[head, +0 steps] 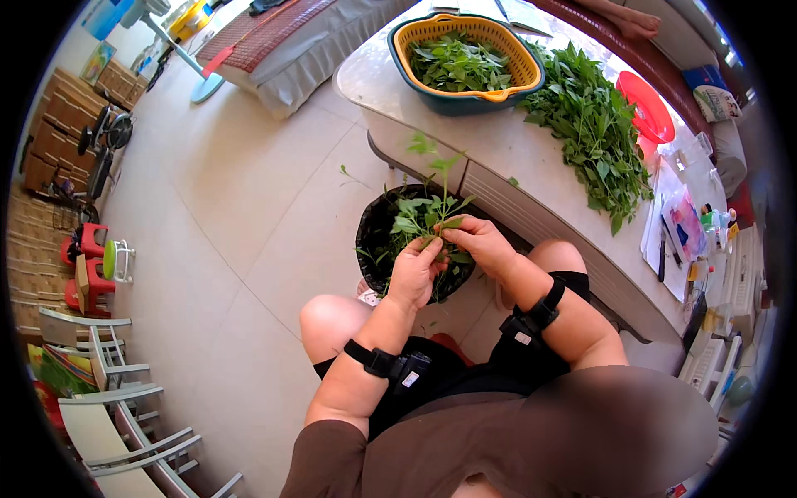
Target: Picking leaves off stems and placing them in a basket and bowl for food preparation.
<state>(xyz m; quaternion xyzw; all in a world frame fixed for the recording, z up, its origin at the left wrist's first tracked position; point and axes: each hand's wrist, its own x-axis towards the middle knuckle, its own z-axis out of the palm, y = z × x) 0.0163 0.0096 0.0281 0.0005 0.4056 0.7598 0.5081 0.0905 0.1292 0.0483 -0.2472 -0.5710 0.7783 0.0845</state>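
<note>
Over a bin with a black liner (368, 249), my left hand (415, 271) pinches leafy green sprigs (411, 215) between thumb and fingers. My right hand (482, 244) meets it there, its thumb and forefinger closed on the stem of the same greens. Stalks and leaves lie inside the bin, partly hidden by my hands. On the table (429, 134) beyond stands a yellow colander (528, 68) set in a dark teal basin (448, 106), with picked leaves (461, 65) in it. A large heap of leafy stems (591, 124) lies to its right.
Right of the heap are a red plastic dish (647, 109), papers with a pen (662, 255) and small bottles (716, 221). My knees flank the bin. Chairs (99, 398) and red stools (96, 286) stand at left. Another person's feet (641, 23) show at top right.
</note>
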